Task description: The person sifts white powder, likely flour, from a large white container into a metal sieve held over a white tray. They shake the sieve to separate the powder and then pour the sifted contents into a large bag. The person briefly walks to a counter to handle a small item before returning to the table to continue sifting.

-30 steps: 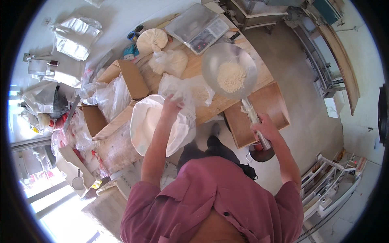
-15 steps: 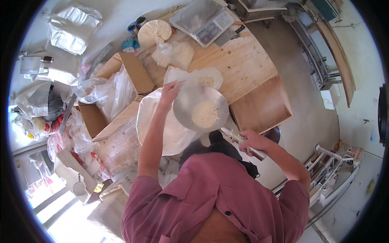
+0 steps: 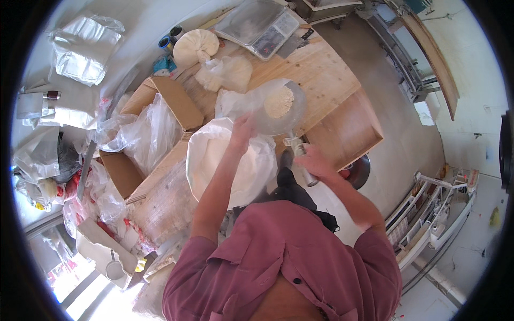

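Observation:
In front of me hangs a wide, round, greyish sieve [image 3: 273,123] with a long metal handle. A pale heap of flour [image 3: 279,102] lies in its far part. My right hand [image 3: 313,161] is wrapped round the handle. At the sieve's left rim is my left hand [image 3: 243,131], fingers closed on the edge. Below and to the left stands a wide container with a white liner [image 3: 266,160], with pale flour [image 3: 214,155] inside. The sieve overlaps its far right rim and reaches over the table.
A wooden table [image 3: 326,80] carries a digital scale [image 3: 259,24], a tied white sack [image 3: 196,47] and a plastic bag [image 3: 225,74]. At left, an open cardboard box [image 3: 182,104] holds clear plastic. An open wooden drawer or tray [image 3: 348,131] juts out on the right.
Both hands and the sieve have moved away from me, with the sieve over the table's near part. More of the lined container shows. The flour heap now sits at the sieve's far side.

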Tool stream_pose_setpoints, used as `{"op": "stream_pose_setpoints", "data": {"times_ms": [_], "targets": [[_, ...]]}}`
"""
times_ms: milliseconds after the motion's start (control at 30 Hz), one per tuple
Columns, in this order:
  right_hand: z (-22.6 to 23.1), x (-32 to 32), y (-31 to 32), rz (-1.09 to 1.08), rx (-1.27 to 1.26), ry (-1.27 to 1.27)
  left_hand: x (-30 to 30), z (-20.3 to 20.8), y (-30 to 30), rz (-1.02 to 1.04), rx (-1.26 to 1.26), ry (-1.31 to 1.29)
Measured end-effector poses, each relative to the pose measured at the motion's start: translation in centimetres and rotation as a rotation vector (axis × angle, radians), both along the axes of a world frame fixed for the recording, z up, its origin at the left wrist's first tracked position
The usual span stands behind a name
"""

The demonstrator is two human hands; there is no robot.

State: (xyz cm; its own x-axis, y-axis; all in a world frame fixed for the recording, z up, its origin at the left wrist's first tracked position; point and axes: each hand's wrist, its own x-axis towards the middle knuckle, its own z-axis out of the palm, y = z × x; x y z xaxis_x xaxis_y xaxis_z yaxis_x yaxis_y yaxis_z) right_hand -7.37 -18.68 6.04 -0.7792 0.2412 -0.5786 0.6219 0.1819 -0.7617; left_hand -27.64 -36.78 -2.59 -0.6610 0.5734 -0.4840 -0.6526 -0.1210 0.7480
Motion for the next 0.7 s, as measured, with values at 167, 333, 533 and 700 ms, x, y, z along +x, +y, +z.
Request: {"op": "stream_pose_setpoints", "data": {"times_ms": [167,333,533,700], "targets": [[-0.9,-0.3,-5.6,-0.045,0.413,0.161,-0.1,0.3,0.8,0.107,0.192,-0.18],[0.4,-0.9,-7.3,0.023,0.655,-0.059,-1.8,0.9,-0.4,0.181,0.318,-0.235],[-1.4,0.8,-6.3,0.075,0.961,0.045,-3.1,0.1,-1.6,0.122,0.41,-0.176],[-1.9,2.8,-4.9,0.099,0.989,0.116,-2.4,1.1,-2.3,0.088,0.349,-0.158]]}}
